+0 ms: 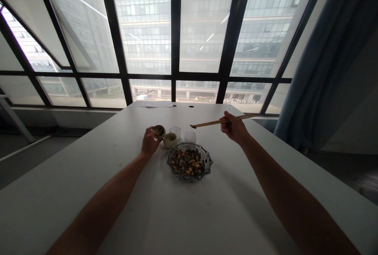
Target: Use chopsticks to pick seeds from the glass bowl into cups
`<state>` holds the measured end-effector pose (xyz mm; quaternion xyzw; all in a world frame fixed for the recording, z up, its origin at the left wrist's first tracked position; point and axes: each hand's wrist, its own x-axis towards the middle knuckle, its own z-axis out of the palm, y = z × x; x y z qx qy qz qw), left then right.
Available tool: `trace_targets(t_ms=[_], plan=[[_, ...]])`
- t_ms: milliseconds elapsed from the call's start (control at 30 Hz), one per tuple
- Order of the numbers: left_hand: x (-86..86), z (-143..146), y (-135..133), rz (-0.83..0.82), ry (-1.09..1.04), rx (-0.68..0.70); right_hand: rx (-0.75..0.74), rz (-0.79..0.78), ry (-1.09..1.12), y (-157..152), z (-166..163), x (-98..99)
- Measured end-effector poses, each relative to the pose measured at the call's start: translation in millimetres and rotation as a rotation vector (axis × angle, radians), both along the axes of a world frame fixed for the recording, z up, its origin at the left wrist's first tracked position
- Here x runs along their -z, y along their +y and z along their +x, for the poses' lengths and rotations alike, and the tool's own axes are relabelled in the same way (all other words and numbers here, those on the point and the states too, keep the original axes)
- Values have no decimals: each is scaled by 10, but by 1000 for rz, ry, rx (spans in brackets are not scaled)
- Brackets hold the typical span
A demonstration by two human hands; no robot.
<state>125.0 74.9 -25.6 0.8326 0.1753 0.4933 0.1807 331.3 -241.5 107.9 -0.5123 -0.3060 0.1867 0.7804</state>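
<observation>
Wood-coloured chopsticks, two, are gripped in the right hand, right of the frame's centre. Their long axis runs nearly level, tips pointing left. Well apart from it, the left hand grasps one round, tilted, stoneware-like cup. One similar bowl-shaped cup, two translucent cups and one scalloped glass bowl of small brown pieces occupy the smooth white surface, mid-frame.

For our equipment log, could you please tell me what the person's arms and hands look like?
The left hand and right hand are ungloved; the left forearm and right forearm are bare, with no sleeve, watch or bracelet visible. Any ring is too small to tell.
</observation>
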Motion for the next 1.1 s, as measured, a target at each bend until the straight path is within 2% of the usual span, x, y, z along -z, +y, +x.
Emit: trace_targets(t_ms=[133,300,600,700,800,967,1100], plan=[[48,29,44,-16,-5,-39,32,2,-21,7,-2,9],[85,51,76,-61,13,-67,83,-74,-136,17,-48,26],[50,49,42,-113,88,-84,-75,-296,-329,-19,-128,58],[-63,52,-30,-118,70,-144,-96,-393,-407,-37,-123,75],[-261,68,-160,-96,97,-174,-129,-472,-456,-42,-96,108],[-598,228,-479,-4,422,-105,-137,-471,-464,-45,-54,131],[-734,493,-654,16,657,-142,-143,-471,-473,-69,-37,106]])
